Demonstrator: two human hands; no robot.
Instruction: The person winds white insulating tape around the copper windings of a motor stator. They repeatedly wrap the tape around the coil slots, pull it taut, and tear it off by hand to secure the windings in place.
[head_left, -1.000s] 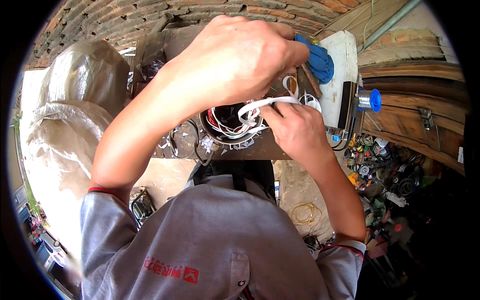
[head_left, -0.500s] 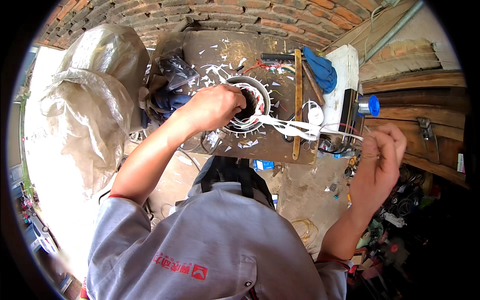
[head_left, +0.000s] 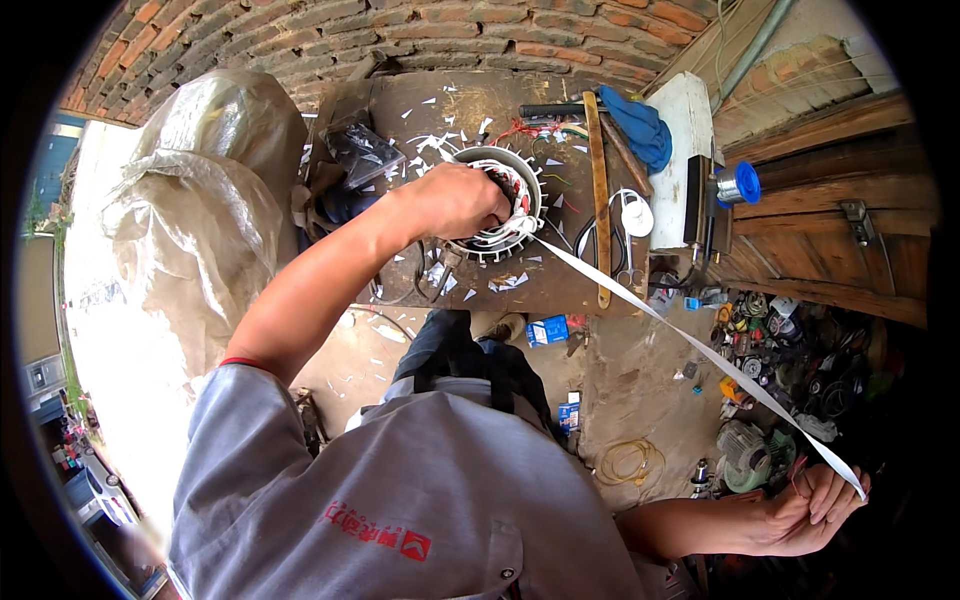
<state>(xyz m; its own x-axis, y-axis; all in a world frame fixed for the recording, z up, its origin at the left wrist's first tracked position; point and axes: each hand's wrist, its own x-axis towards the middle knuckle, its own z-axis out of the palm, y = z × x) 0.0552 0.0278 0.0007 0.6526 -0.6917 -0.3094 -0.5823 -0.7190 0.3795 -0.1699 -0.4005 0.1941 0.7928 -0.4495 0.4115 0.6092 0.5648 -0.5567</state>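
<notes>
A round metal motor stator (head_left: pixel 537 185) lies on the workbench, with white-wrapped windings and some red inside its bore. My left hand (head_left: pixel 462 202) rests over its left side, fingers curled down into the bore. The fingertips are hidden, so what they grip cannot be made out. From the stator's right edge a white binding tape (head_left: pixel 690 341) runs taut down to the right, past the bench edge. My right hand (head_left: pixel 815 510) pinches the far end of this tape, well out at the lower right.
White paper scraps (head_left: pixel 505 283) litter the brown workbench (head_left: pixel 420 100). A flat wooden strip (head_left: pixel 598 190), scissors (head_left: pixel 628 276), a white roll (head_left: pixel 636 216) and a blue cloth (head_left: pixel 635 130) lie right of the stator. A large plastic-wrapped bundle (head_left: pixel 200 190) stands left; motor parts (head_left: pixel 745 455) crowd the floor.
My right hand has swung outward and down to the right, drawing the loose, bunched tape into one long straight line. My left hand stays at the stator, slightly deeper over the bore.
</notes>
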